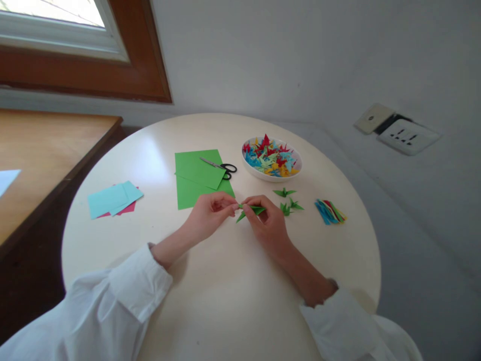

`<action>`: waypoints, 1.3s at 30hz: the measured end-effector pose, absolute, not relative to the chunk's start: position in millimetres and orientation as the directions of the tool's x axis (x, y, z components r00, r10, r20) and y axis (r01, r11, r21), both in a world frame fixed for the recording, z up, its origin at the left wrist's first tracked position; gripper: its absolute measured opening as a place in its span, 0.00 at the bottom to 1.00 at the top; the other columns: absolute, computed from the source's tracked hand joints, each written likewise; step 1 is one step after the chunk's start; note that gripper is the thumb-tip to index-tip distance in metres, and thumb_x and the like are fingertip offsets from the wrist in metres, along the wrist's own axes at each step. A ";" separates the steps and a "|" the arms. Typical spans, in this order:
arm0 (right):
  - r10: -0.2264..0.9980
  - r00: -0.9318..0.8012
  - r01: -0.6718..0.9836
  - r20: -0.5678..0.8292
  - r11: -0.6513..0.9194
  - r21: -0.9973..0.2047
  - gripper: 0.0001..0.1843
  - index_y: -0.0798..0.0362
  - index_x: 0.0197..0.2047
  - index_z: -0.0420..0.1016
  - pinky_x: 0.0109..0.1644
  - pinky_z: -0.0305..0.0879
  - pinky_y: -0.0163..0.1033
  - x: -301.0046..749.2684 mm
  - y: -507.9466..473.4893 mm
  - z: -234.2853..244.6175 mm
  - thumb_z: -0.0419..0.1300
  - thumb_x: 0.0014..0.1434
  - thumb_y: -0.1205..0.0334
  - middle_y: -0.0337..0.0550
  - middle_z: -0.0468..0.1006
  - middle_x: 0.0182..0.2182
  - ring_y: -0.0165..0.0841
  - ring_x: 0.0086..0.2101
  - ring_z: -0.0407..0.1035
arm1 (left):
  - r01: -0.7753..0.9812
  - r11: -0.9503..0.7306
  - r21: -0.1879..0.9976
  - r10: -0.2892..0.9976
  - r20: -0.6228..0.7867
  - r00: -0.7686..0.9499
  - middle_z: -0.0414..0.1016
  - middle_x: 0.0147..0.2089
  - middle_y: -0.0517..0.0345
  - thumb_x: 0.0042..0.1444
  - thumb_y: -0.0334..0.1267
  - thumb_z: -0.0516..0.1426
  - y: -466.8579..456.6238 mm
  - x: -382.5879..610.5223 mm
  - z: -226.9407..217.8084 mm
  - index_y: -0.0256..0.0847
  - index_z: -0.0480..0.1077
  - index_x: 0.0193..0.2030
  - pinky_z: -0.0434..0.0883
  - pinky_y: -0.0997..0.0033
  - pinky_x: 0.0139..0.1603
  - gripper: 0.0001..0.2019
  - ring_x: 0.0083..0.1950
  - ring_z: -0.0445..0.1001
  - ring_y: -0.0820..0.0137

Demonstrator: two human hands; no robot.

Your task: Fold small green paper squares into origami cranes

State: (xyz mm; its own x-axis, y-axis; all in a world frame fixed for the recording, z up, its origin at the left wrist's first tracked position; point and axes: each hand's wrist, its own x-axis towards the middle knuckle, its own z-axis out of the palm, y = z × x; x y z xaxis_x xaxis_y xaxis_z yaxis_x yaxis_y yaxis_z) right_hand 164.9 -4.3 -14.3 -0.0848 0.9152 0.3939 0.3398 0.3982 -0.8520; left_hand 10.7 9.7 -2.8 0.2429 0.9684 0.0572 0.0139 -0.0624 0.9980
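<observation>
Over the middle of a round cream table (225, 301), my left hand (208, 213) and my right hand (265, 223) both pinch a small folded green paper piece (248, 211). The fingertips of the two hands meet at its upper edge, and a pointed end sticks out below to the left. Both sleeves are white. Just right of my right hand lie two finished green paper cranes (284, 192), (290, 206).
Green paper sheets (197, 178) lie beyond my hands with black-handled scissors (221, 167) on them. A white bowl (271, 175) of several coloured paper cranes stands behind. Coloured paper strips (329, 211) lie at the right, light blue and pink sheets (112, 199) at the left. A wooden ledge (41, 160) borders the left.
</observation>
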 end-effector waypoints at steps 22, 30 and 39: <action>0.955 -0.077 0.323 0.286 0.295 -0.899 0.06 0.53 0.26 0.69 0.28 0.59 0.34 163.6 -2.8 -11.0 0.58 0.51 0.60 0.41 0.75 0.25 0.29 0.26 0.65 | -0.006 0.169 0.986 0.956 -0.162 0.246 0.72 0.20 0.61 0.40 0.29 0.59 7.7 9.9 10.3 0.34 0.71 0.22 0.67 0.75 0.32 0.01 0.26 0.70 0.75; 0.975 -0.121 0.344 0.189 0.220 -0.913 0.11 0.53 0.25 0.67 0.24 0.51 0.33 164.8 -1.8 -9.8 0.55 0.52 0.55 0.36 0.67 0.19 0.27 0.20 0.57 | 0.003 0.155 0.988 0.958 -0.151 0.245 0.72 0.19 0.62 0.39 0.28 0.59 8.2 10.2 11.0 0.34 0.71 0.21 0.66 0.77 0.30 0.00 0.24 0.69 0.76; 0.972 -0.087 0.367 0.218 0.235 -0.900 0.08 0.54 0.24 0.68 0.24 0.51 0.33 164.5 -2.4 -10.3 0.57 0.49 0.58 0.34 0.64 0.18 0.26 0.21 0.55 | -0.007 0.207 0.978 0.946 -0.198 0.256 0.72 0.19 0.61 0.37 0.31 0.60 10.0 8.7 5.5 0.35 0.71 0.21 0.66 0.76 0.29 0.02 0.23 0.69 0.76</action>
